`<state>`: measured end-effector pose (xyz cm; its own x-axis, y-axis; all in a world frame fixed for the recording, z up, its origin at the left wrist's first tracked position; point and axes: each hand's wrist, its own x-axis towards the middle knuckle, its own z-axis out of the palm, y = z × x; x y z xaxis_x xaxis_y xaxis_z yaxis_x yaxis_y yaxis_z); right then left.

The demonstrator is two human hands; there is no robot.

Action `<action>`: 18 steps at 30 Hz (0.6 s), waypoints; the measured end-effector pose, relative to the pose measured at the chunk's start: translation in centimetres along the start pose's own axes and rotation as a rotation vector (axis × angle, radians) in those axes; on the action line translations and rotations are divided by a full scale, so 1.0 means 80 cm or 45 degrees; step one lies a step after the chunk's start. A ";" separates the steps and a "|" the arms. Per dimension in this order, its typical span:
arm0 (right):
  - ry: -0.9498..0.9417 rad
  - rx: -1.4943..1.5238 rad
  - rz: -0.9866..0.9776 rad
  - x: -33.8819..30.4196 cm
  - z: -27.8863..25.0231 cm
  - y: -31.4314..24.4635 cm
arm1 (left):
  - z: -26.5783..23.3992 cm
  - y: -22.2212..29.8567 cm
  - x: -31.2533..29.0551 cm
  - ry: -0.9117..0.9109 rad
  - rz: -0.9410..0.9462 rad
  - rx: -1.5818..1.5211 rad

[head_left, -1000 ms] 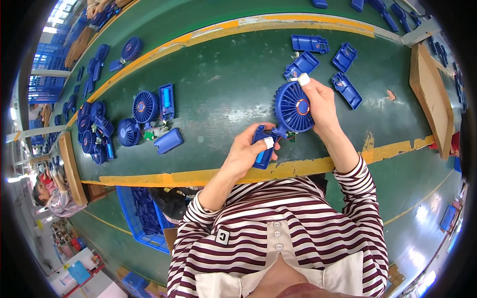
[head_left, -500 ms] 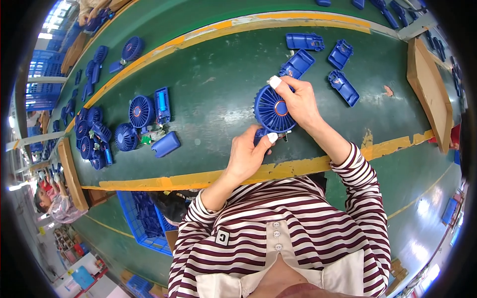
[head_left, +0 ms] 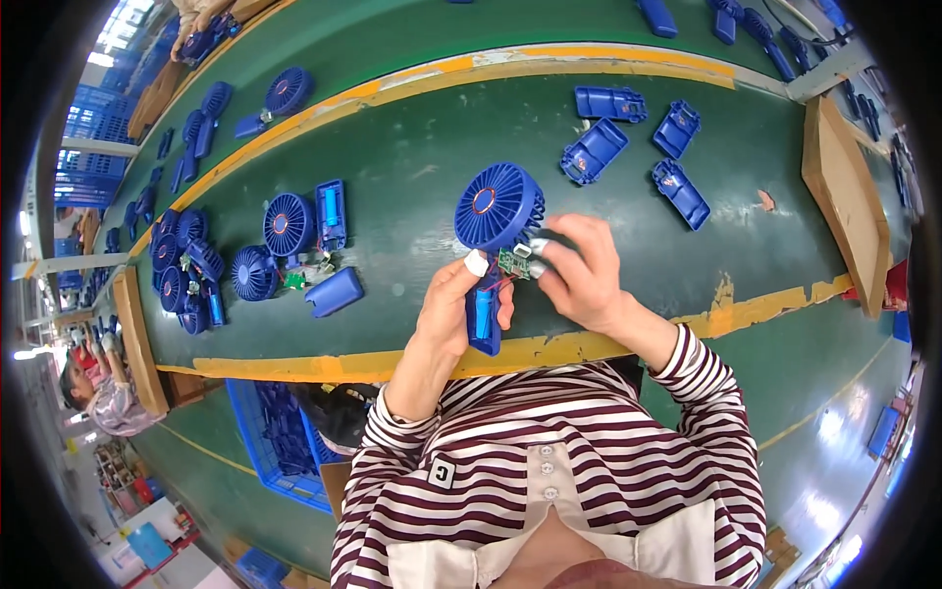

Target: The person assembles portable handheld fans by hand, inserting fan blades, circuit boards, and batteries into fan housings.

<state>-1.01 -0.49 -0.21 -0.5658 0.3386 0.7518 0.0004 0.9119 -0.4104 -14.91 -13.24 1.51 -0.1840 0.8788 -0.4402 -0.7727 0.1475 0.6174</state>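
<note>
My left hand (head_left: 447, 306) is closed round the handle of a blue handheld fan (head_left: 498, 206), held up off the bench with its round grille uppermost. The handle is uncovered and shows a light-blue battery cell (head_left: 484, 312). A green circuit board (head_left: 513, 263) hangs by thin wires between the fan head and handle. With covered fingertips, my right hand (head_left: 589, 275) pinches this board at its right edge, by a small white part. A white cover sits on my left thumb.
Several blue handle shells (head_left: 595, 151) lie beyond my right hand. To the left are more fans (head_left: 289, 224), an opened handle with a cell (head_left: 332, 214) and a loose cover (head_left: 335, 292). Wooden boards (head_left: 846, 206) edge the bench. A blue crate (head_left: 278, 447) stands below; another person (head_left: 106, 388) sits far left.
The fan has turned over and moved left, so its open handle, battery cell and board now show. My right hand has gone from the fan head down to the circuit board.
</note>
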 end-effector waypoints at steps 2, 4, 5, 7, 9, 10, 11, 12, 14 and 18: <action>0.029 0.031 -0.041 0.009 0.005 -0.003 | 0.000 -0.002 0.001 0.007 0.003 0.028; 0.024 0.009 -0.094 0.018 0.005 -0.005 | -0.002 -0.005 0.002 0.004 -0.032 0.046; 0.023 0.020 -0.102 0.023 0.005 -0.006 | -0.002 -0.006 0.003 0.007 -0.035 0.076; -0.049 0.006 -0.244 0.033 0.002 -0.010 | 0.000 -0.009 0.005 0.000 -0.055 0.092; -0.211 0.047 -0.308 0.042 0.000 -0.017 | 0.002 -0.012 0.005 0.003 -0.134 0.109; -0.312 0.085 -0.355 0.045 -0.002 -0.018 | 0.001 -0.015 0.006 0.003 -0.171 0.166; -0.367 0.120 -0.339 0.045 -0.001 -0.021 | 0.001 -0.016 0.008 0.014 -0.168 0.160; -0.372 0.131 -0.341 0.049 -0.003 -0.023 | 0.001 -0.017 0.009 0.010 -0.209 0.137; -0.648 0.179 -0.257 0.061 -0.013 -0.027 | -0.002 -0.020 0.011 -0.021 -0.237 0.109; -0.761 0.240 -0.118 0.063 -0.015 -0.023 | 0.003 -0.020 0.009 -0.040 -0.245 0.122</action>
<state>-2.86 -0.20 4.98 -0.9193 0.0228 0.3930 -0.1850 0.8562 -0.4824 -13.70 -12.72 0.35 -0.0187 0.8439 -0.5362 -0.7304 0.3547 0.5837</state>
